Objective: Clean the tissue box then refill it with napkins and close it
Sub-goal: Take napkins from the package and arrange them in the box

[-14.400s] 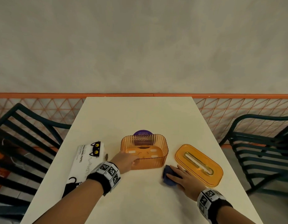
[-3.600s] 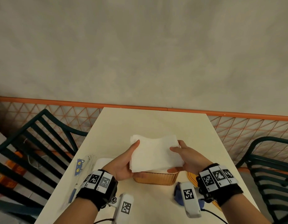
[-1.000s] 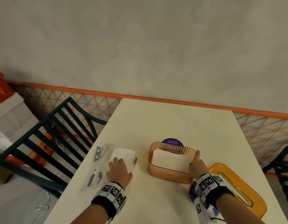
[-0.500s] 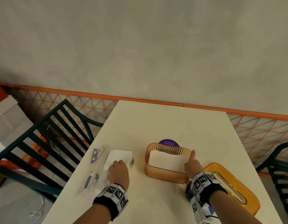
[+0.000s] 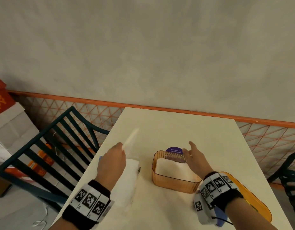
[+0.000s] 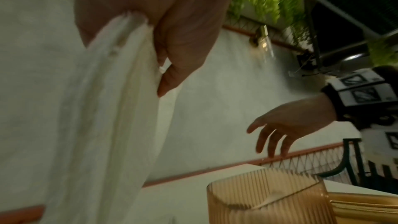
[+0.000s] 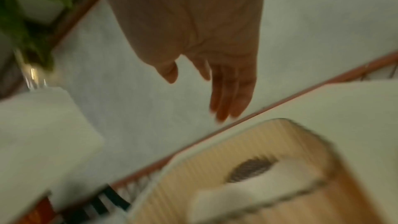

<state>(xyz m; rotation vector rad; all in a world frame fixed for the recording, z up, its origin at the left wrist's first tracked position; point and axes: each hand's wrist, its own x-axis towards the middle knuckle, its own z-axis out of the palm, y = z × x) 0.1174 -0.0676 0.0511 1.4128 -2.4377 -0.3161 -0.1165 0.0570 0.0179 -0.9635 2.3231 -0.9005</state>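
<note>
The orange ribbed tissue box (image 5: 175, 185) stands open in the middle of the table with white napkins (image 5: 173, 170) inside. My left hand (image 5: 112, 161) is raised left of the box and grips a stack of white napkins (image 5: 131, 138) edge-on; the left wrist view shows the thumb (image 6: 172, 77) pressed on that stack (image 6: 103, 108). Below it lies the opened napkin pack (image 5: 127, 181). My right hand (image 5: 192, 156) hovers over the box's far right corner, fingers (image 7: 228, 103) straight and holding nothing. The orange slotted lid (image 5: 252, 200) lies flat right of the box.
A blue cloth (image 5: 220, 216) peeks out under my right wrist near the table's (image 5: 176, 127) front edge. Dark green slatted chairs stand at the left (image 5: 49, 155) and right (image 5: 291, 176). An orange mesh fence (image 5: 267, 138) runs behind the table, and boxes (image 5: 7, 123) stack at the far left.
My left hand has lifted off the pack with a stack of napkins in its grip. My right hand rose from the box rim and spread its fingers above the box.
</note>
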